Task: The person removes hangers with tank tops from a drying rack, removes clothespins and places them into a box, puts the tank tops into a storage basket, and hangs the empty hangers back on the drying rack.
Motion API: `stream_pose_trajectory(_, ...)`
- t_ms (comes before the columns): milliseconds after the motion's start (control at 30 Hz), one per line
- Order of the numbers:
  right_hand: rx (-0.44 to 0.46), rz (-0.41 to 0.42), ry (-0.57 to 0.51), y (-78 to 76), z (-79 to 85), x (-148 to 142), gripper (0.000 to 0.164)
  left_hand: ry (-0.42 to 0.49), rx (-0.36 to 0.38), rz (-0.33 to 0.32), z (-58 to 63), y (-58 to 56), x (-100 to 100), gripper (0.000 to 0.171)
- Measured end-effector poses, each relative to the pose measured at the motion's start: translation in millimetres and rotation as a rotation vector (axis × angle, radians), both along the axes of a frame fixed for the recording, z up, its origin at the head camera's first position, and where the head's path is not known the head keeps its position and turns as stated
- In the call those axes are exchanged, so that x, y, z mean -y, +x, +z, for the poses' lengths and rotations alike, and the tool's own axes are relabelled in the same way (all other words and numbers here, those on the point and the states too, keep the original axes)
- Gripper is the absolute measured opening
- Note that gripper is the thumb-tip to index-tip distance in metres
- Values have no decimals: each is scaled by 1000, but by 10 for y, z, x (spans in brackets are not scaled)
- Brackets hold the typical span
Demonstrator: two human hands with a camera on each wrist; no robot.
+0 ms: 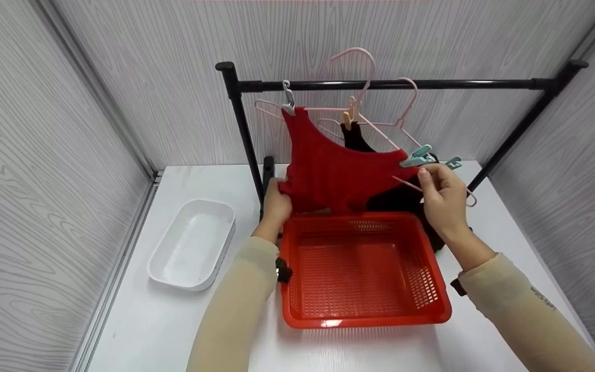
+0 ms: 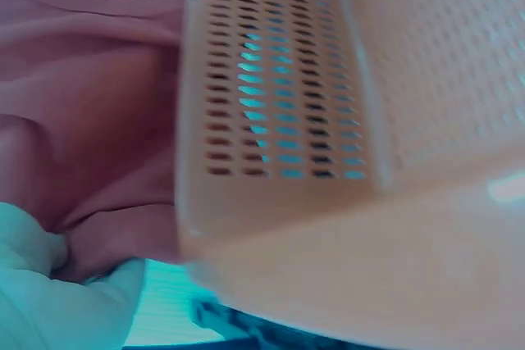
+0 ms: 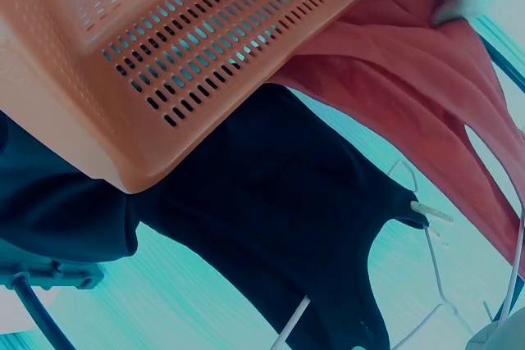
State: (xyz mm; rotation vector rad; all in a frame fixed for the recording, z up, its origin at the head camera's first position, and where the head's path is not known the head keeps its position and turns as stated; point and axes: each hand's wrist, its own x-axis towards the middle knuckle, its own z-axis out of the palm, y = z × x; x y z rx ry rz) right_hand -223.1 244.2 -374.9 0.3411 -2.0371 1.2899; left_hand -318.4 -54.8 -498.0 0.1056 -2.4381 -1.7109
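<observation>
A red sleeveless top (image 1: 339, 170) hangs tilted from a pink hanger (image 1: 372, 77), one strap under a grey clip (image 1: 288, 98), the other under a teal clothespin (image 1: 417, 156). My left hand (image 1: 278, 204) grips its lower left edge; the left wrist view shows the fabric bunched at the fingers (image 2: 115, 288). Beside the teal clothespin, my right hand (image 1: 444, 199) pinches the end of the red strap, its fingertips partly hidden. Behind hangs a black garment (image 3: 271, 211) on another pink hanger (image 1: 411, 103), with a yellow clothespin (image 1: 348, 118) on one strap.
A red perforated basket (image 1: 364, 321) stands in front of the garments, between my forearms. To the left lies a white tray (image 1: 191, 285). The black rack (image 1: 463, 84) spans the back of the white table (image 1: 132, 320), with patterned walls around it.
</observation>
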Motion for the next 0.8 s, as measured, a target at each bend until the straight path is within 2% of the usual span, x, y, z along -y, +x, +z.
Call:
stream_pose_trajectory(200, 7, -9, -2, 96, 95, 27, 12, 216, -75, 41, 249, 11, -73, 30)
stream_pose_trajectory(467, -20, 1, -23, 99, 106, -1, 13, 428, -204, 33, 596, 51, -121, 33)
stream_pose_trajectory(600, -23, -17, -21, 90, 110, -13, 14, 508, -241, 28, 752, 81, -149, 31)
stream_pose_trajectory(800, -38, -40, -21, 94, 128, -18, 15, 525, -238, 4, 940, 169, -180, 29)
